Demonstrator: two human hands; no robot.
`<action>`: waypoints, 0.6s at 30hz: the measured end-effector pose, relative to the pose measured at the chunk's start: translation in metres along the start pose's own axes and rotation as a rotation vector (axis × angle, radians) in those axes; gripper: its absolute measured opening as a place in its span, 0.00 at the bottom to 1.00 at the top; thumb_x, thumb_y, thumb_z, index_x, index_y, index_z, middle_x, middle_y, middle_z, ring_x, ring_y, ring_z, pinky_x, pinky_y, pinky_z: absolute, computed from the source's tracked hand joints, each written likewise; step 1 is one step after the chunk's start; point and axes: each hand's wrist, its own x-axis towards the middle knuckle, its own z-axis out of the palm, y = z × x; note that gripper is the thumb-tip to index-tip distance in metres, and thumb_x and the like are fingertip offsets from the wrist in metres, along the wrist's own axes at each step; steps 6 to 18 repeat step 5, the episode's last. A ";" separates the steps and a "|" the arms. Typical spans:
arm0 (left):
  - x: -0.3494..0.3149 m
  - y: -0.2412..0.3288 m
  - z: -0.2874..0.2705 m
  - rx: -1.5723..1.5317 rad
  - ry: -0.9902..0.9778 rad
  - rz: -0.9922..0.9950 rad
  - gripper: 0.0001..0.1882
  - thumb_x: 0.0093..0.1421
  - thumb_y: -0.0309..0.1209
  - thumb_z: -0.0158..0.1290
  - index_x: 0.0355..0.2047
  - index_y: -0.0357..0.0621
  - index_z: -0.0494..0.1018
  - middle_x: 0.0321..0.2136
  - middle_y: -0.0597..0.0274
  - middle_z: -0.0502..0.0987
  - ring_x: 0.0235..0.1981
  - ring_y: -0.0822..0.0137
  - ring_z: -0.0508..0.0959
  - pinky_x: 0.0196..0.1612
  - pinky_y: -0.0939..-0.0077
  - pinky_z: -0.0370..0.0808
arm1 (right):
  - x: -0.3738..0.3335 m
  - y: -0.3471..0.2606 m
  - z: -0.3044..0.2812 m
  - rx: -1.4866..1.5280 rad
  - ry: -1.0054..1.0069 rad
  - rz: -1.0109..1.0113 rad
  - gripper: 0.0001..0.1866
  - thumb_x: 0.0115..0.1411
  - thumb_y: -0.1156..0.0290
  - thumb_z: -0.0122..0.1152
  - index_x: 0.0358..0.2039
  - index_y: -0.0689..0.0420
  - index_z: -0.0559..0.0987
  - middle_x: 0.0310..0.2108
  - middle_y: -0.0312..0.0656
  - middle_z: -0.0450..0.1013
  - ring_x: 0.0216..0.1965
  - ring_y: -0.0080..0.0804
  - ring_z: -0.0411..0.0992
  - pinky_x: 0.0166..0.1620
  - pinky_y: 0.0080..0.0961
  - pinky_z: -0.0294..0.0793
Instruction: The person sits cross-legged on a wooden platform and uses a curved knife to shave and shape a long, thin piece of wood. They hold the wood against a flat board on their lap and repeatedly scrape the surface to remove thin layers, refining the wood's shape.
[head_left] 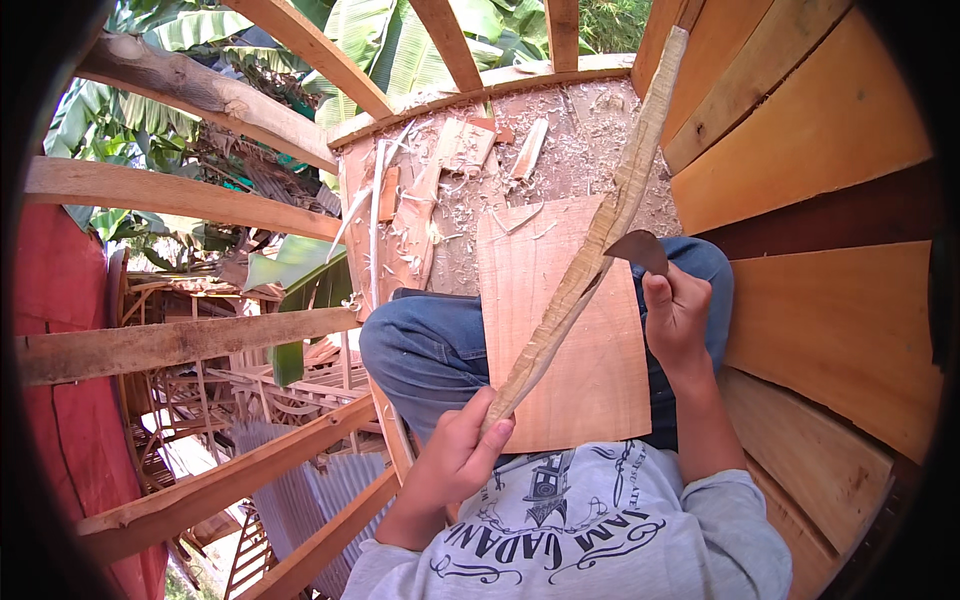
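My left hand (460, 452) is closed around the near end of a long, rough strip of wood (580, 268). The strip slants up and away to the right, its edges uneven and splintered. In my right hand (682, 312) is a knife with a short, dark, curved blade (641, 250); its handle is hidden in my fist. The blade's tip meets the right edge of the strip around mid-length. Beneath the strip, a flat wooden board (590, 375) lies across my lap, over my jeans.
Pale shavings and wood offcuts (466, 146) litter the plank floor (590, 125) ahead. Wooden rails (190, 343) with gaps between them run along the left and far sides. A plank wall (830, 325) stands close on the right.
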 end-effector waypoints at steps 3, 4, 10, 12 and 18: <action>0.003 0.000 0.006 -0.040 -0.002 -0.050 0.05 0.62 0.26 0.45 0.35 0.36 0.66 0.15 0.61 0.65 0.16 0.73 0.64 0.21 0.76 0.61 | -0.012 -0.001 0.008 -0.010 -0.214 -0.243 0.25 0.56 0.48 0.57 0.18 0.59 0.73 0.12 0.41 0.65 0.14 0.38 0.68 0.19 0.27 0.63; 0.005 0.002 0.008 -0.056 -0.002 -0.080 0.06 0.62 0.26 0.45 0.36 0.35 0.66 0.15 0.61 0.65 0.16 0.74 0.64 0.22 0.76 0.61 | -0.017 -0.006 0.013 -0.055 -0.297 -0.332 0.24 0.56 0.48 0.58 0.19 0.58 0.73 0.12 0.40 0.65 0.14 0.38 0.68 0.19 0.28 0.65; 0.005 0.001 0.009 -0.059 -0.004 -0.083 0.06 0.62 0.26 0.45 0.36 0.35 0.66 0.15 0.61 0.65 0.16 0.74 0.64 0.22 0.76 0.61 | -0.022 -0.010 0.018 -0.095 -0.387 -0.422 0.23 0.55 0.48 0.59 0.19 0.57 0.74 0.12 0.39 0.66 0.14 0.39 0.68 0.19 0.29 0.66; 0.005 0.001 0.009 -0.059 -0.004 -0.083 0.06 0.62 0.26 0.45 0.36 0.35 0.66 0.15 0.61 0.65 0.16 0.74 0.64 0.22 0.76 0.61 | -0.022 -0.010 0.018 -0.095 -0.387 -0.422 0.23 0.55 0.48 0.59 0.19 0.57 0.74 0.12 0.39 0.66 0.14 0.39 0.68 0.19 0.29 0.66; 0.005 0.001 0.009 -0.059 -0.004 -0.083 0.06 0.62 0.26 0.45 0.36 0.35 0.66 0.15 0.61 0.65 0.16 0.74 0.64 0.22 0.76 0.61 | -0.022 -0.010 0.018 -0.095 -0.387 -0.422 0.23 0.55 0.48 0.59 0.19 0.57 0.74 0.12 0.39 0.66 0.14 0.39 0.68 0.19 0.29 0.66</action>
